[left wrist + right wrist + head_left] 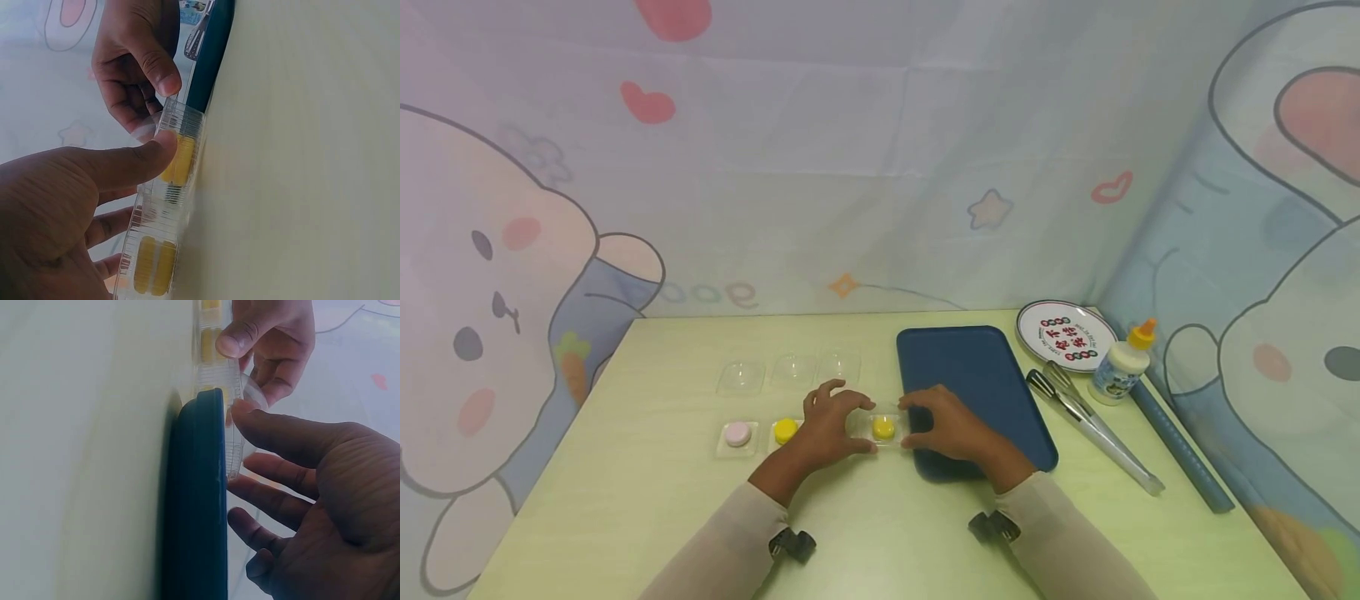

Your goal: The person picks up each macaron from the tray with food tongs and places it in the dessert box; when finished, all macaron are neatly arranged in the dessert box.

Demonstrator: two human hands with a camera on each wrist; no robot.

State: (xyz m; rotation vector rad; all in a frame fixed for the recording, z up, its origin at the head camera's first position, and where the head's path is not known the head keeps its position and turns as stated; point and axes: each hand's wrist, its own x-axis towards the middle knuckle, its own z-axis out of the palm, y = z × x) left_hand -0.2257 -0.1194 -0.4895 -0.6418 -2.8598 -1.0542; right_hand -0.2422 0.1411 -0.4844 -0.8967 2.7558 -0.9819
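Observation:
A yellow macaron sits in a clear plastic box between my two hands, with a clear domed lid at the top of that box. My left hand grips the lid's left side, thumb in front and fingers behind. On the other side my right hand holds it the same way, over the tray's corner. To the left stand clear boxes holding a pink macaron and another yellow macaron. The left hand partly covers the row. In the left wrist view, a boxed yellow macaron shows its two shells.
Three clear lids, one of them the left lid, lie behind the row. A dark blue tray is under the right forearm. Farther right are a plate, metal tongs, a glue-like bottle and a dark bar.

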